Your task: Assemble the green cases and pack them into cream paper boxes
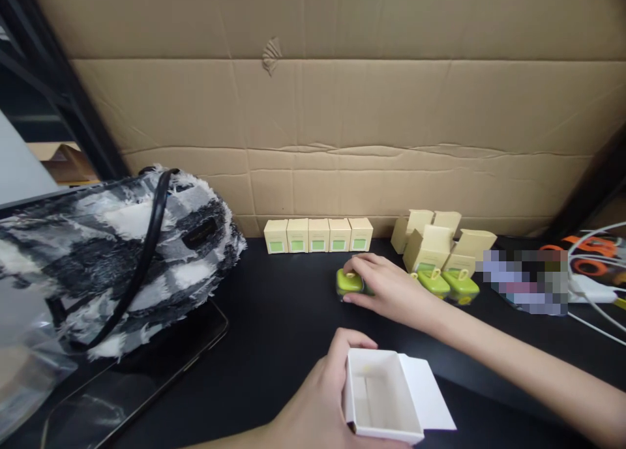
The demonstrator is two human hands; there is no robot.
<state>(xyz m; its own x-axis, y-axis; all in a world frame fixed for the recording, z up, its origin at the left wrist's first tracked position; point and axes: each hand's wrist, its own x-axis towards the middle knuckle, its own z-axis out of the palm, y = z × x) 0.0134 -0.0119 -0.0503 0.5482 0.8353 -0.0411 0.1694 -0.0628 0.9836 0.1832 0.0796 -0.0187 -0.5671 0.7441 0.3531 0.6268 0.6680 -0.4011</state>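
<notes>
Left hand (317, 403) at 6 o'clock: gripped open white box (384, 397), flap out, interior empty. Right hand (386, 286) near centre: fingers closed over green case (349, 283) resting on black table (274, 325). At 12 o'clock: row of five closed boxes (318, 234) against cardboard wall (342, 110); judged already packed. At 2 o'clock: heap of open boxes (440, 240), two more green cases (447, 284) beside; judged still unpacked. At 9 o'clock: fuzzy bag (112, 253) over tablet (147, 377).
</notes>
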